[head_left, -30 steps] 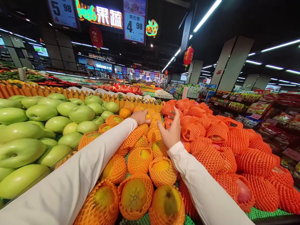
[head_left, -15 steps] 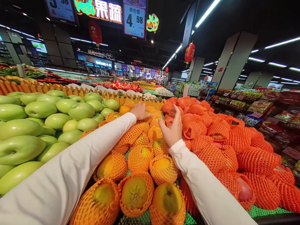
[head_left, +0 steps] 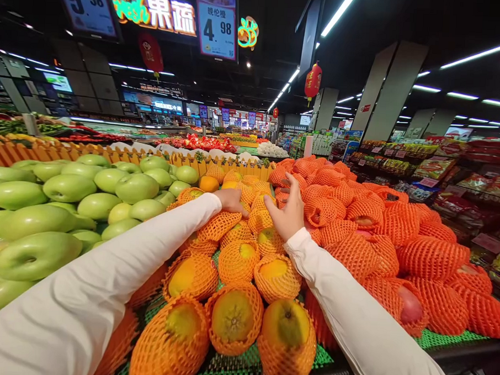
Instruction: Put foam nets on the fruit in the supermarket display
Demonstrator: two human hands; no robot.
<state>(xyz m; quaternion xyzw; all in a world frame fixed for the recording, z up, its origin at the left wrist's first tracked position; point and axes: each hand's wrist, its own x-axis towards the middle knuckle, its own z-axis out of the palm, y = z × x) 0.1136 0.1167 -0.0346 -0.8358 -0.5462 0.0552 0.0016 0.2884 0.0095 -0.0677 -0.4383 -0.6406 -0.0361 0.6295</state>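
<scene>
My left hand [head_left: 232, 200] is low over the middle pile of oranges [head_left: 237, 260], most of which sit in orange foam nets. Its thumb points right and down, while the other fingers are largely hidden behind the back of the hand. To its right, my right hand [head_left: 289, 208] is raised at the border between these oranges and the red-netted apples [head_left: 354, 258]. Thumb and fingers there are spread apart, with nothing between them. Near my left wrist lies an orange without a net [head_left: 209, 183]. White sleeves cover both arms.
Green apples [head_left: 67, 187] are heaped on the left. An orange picket-style divider [head_left: 180, 167] runs behind the fruit. Green mesh [head_left: 450, 339] lines the display under the piles. Price signs [head_left: 217, 28] hang overhead, and packaged-goods shelves [head_left: 417, 161] stand at the right.
My left hand has dropped lower toward the oranges, and its fingers have turned downward out of sight. My right hand keeps nearly the same pose. The view has shifted slightly.
</scene>
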